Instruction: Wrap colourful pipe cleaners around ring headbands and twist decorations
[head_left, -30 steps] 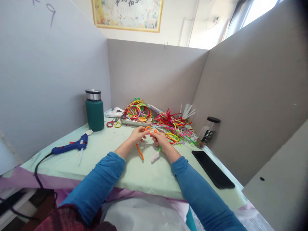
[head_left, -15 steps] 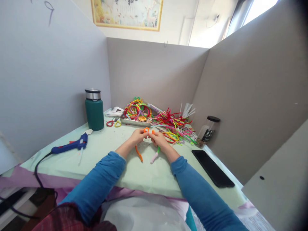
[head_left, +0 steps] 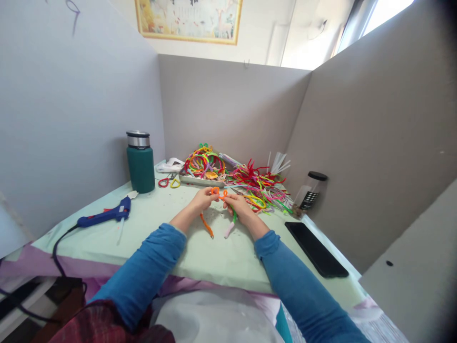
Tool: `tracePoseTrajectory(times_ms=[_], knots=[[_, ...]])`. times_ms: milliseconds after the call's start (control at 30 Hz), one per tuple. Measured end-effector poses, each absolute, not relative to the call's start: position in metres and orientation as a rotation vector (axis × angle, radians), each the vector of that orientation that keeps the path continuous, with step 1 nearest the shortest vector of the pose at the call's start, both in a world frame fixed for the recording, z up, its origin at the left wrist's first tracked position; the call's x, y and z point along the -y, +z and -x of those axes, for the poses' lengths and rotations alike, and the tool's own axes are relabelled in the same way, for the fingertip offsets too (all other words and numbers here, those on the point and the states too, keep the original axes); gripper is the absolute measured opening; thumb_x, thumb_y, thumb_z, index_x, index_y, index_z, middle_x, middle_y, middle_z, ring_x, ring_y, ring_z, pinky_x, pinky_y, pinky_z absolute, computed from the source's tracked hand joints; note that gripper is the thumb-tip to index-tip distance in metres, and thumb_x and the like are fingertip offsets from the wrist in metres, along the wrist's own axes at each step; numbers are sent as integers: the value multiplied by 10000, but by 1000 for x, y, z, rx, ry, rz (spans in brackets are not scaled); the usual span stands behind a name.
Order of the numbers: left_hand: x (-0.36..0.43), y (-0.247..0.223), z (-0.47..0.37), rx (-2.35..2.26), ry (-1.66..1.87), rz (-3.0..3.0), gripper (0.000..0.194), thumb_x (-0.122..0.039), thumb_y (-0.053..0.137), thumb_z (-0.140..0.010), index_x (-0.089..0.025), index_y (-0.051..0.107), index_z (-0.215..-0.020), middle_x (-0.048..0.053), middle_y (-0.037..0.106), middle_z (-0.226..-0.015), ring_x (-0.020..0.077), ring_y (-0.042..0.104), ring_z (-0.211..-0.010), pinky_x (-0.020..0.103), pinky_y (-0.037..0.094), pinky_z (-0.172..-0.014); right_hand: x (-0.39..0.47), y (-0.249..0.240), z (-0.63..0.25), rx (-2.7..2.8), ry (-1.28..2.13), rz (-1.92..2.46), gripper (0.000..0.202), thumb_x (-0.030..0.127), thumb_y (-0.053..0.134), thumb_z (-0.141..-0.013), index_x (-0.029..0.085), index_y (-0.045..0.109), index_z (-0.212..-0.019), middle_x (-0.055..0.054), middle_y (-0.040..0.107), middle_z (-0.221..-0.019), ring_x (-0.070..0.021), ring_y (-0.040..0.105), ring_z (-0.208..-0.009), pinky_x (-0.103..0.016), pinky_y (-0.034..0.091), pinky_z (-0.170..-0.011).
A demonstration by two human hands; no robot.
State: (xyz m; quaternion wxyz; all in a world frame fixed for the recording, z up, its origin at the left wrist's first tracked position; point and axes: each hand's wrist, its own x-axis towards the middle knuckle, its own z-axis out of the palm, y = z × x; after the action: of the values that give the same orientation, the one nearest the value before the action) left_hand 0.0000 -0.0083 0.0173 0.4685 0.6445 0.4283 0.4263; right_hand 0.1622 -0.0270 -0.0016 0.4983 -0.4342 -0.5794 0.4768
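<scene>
Over the middle of the table, both hands pinch a bent pipe cleaner (head_left: 224,194) with orange loops at its top. My left hand (head_left: 202,200) is closed on the left side of it, and an orange tail (head_left: 206,226) hangs below this hand. On the other side, my right hand (head_left: 240,208) is closed on it with the fingertips near the right loop. Under the right hand a green length ending in a pale pink sleeve (head_left: 229,230) hangs down. The fingers partly hide how these pieces join.
Behind the hands are a metal tray (head_left: 200,180) of colourful rings and a heap of pipe cleaners (head_left: 255,177). A green bottle (head_left: 140,167) and blue glue gun (head_left: 107,216) are left. A black phone (head_left: 316,249) and clear jar (head_left: 309,193) are right. Grey partitions (head_left: 232,105) surround the table.
My hands have drawn slightly apart, so more of the orange piece between them shows. The right loop now stands taller above the fingertips.
</scene>
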Motion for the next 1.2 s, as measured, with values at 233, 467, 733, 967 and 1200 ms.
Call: tracePoseTrajectory(times_ms=[233,467,733,967,1200], knots=[[6,15,4,-1061,1104,-1595,351,-403,668,-687,-150,576,-912,18,617,-812,81,532,-547,174,307,-408,24,-5,-163,1362,1114,1025,157,315,602,-680,168,551,-660,36,568,-528,-47,370,-347,-195,253,-345],[7,18,3,-1170,1032,-1595,164,-251,574,-752,-110,639,-804,-7,565,-600,49,390,-429,190,230,-397,23,-5,-162,1439,1034,1090,189,360,582,-727,174,575,-764,7,600,-676,-94,472,-458,-226,333,-423],[4,13,1,-1155,1047,-1562,125,-222,624,-728,-115,665,-776,-56,462,-461,51,324,-399,208,216,-426,18,-6,-167,1612,10,1132,152,312,575,-811,202,674,-845,-75,591,-959,-223,537,-956,-376,425,-865],[7,15,-1,-1145,1022,-1571,144,-227,648,-694,-111,671,-775,-73,403,-421,51,302,-392,213,196,-426,36,3,-158,1694,-352,1201,227,246,564,-837,224,682,-1030,-96,546,-1182,-257,459,-1075,-400,360,-899],[11,19,-1,-1142,999,-1583,201,-308,610,-720,-120,664,-769,-65,404,-418,56,300,-392,216,182,-420,34,-2,-155,1795,-290,1212,130,246,579,-845,227,706,-860,-94,583,-1138,-274,436,-1072,-425,323,-876]])
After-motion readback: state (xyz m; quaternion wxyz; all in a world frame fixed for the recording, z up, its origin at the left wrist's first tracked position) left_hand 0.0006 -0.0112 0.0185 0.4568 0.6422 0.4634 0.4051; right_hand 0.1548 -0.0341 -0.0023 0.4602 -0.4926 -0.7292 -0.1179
